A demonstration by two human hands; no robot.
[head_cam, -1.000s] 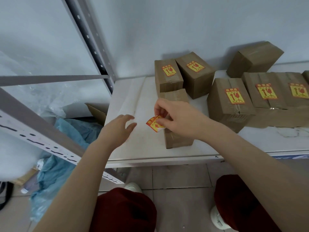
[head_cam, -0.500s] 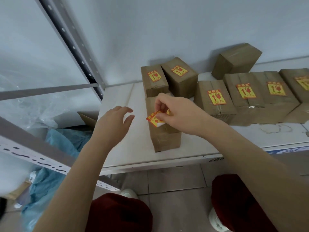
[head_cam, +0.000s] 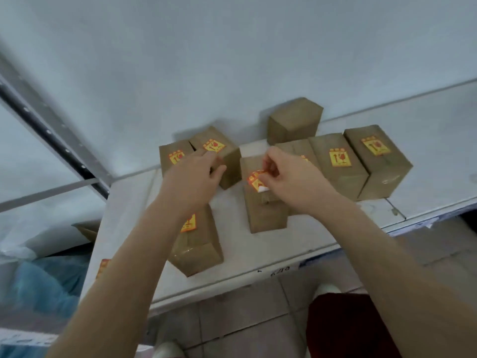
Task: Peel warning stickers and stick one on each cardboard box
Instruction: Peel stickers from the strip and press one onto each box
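My right hand (head_cam: 291, 177) pinches a red-and-yellow warning sticker (head_cam: 256, 180) with its white backing showing, just above the top of a plain cardboard box (head_cam: 265, 213) on the white shelf (head_cam: 134, 202). My left hand (head_cam: 193, 174) reaches forward, its fingers stretched out and touching a stickered box (head_cam: 222, 151) at the back. Under my left forearm stands another stickered box (head_cam: 198, 246). More stickered boxes stand at the back left (head_cam: 174, 156) and on the right (head_cam: 338, 164) (head_cam: 379, 156). A plain box (head_cam: 294, 120) leans against the wall.
A grey metal rack upright (head_cam: 59, 135) runs diagonally at the left. Blue plastic (head_cam: 38, 288) lies below the shelf's left end. A red-and-yellow strip (head_cam: 103, 267), perhaps a sticker sheet, peeks out at the shelf's left edge. Tiled floor (head_cam: 245, 319) lies below the shelf.
My left hand has moved forward from above the bare shelf to the back boxes. The view has shifted, so a stickered box now shows under my left forearm. My right hand keeps the sticker.
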